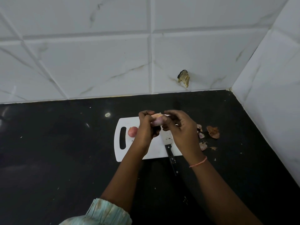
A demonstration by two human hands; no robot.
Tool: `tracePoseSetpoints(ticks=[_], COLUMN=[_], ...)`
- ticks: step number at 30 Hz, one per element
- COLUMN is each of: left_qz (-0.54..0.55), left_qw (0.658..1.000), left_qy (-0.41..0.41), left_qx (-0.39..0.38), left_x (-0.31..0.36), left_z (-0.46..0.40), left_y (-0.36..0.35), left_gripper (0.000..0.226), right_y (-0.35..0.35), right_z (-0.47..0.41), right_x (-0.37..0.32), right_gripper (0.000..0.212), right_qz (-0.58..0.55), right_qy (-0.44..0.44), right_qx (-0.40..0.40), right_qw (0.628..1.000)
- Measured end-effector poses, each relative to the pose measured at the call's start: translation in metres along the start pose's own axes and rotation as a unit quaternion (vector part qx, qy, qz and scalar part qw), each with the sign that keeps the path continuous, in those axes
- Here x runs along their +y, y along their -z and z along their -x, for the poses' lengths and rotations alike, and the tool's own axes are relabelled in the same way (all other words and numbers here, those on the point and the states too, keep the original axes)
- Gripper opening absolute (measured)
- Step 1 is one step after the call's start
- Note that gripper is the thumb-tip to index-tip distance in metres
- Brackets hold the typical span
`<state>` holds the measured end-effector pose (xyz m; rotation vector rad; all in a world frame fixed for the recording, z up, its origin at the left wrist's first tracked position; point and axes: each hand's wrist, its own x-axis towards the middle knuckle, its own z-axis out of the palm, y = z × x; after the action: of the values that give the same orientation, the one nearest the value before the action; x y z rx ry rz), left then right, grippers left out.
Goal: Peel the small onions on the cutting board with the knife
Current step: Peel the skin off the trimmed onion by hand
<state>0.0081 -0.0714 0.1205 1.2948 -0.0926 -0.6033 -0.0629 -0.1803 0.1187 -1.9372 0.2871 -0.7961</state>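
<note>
A pale green sleeve (103,213) is showing at the bottom edge, covering the left upper arm. A thin pink thread band (198,161) is circling the right wrist.

The knife (170,151) is lying unheld, its black handle extending off the near edge of the white cutting board (123,153) onto the black countertop (48,151), its blade resting on the board and passing under the right hand.

Above the board, the left hand (146,127) is gripping a small onion (156,121) with curled fingers. The right hand (180,127) is meeting it from the other side, its thumb and fingertips pinching at the onion's surface; whether they are gripping loose skin cannot be determined.

A second onion (132,131), reddish and unpeeled, is resting on the board just beside the handle slot (122,138), left of the left hand.

Onion skins (213,132) are lying on the countertop just right of the board, near the right hand.

Beyond the countertop, the white tiled wall (81,62) is rising, with a brown mark or chip (184,78) showing on it.
</note>
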Motion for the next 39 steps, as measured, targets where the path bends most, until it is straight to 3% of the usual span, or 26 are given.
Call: tracePoseSetpoints(ticks=[7, 13, 17, 21, 25, 29, 39], left_qz=[-0.039, -0.063, -0.072, -0.042, -0.029, -0.025, -0.027], left_qw=[0.999, 0.997, 0.996, 0.999, 0.999, 0.999, 0.998], left_qy=[-0.027, -0.053, -0.058, -0.027, -0.021, -0.028, -0.056], left_qx=[0.001, -0.005, 0.005, -0.007, -0.013, -0.001, 0.016], left_x=[0.002, 0.002, 0.002, 0.004, 0.005, 0.004, 0.001], left_z=[-0.003, -0.005, -0.007, -0.003, 0.001, 0.007, 0.015], left_y=[0.004, 0.006, 0.009, 0.01, 0.008, 0.006, -0.002], left_gripper=[0.036, 0.022, 0.019, 0.029, 0.027, 0.031, 0.021], right_y=[-0.002, -0.006, -0.005, 0.0, 0.002, 0.002, 0.006], right_z=[-0.001, -0.005, -0.012, -0.01, 0.001, 0.007, 0.005], right_x=[0.003, -0.003, -0.003, -0.004, -0.007, -0.005, -0.01], right_gripper=[0.014, 0.013, 0.012, 0.009, 0.025, 0.016, 0.01], right_qz=[-0.01, 0.112, 0.137, 0.079, 0.026, -0.027, 0.04], right_qy=[0.012, 0.09, 0.11, 0.08, 0.015, 0.007, 0.017], right_qx=[0.0, 0.015, 0.004, -0.005, -0.043, -0.022, -0.007], right_qw=[1.0, 0.989, 0.985, 0.994, 0.999, 0.999, 0.999])
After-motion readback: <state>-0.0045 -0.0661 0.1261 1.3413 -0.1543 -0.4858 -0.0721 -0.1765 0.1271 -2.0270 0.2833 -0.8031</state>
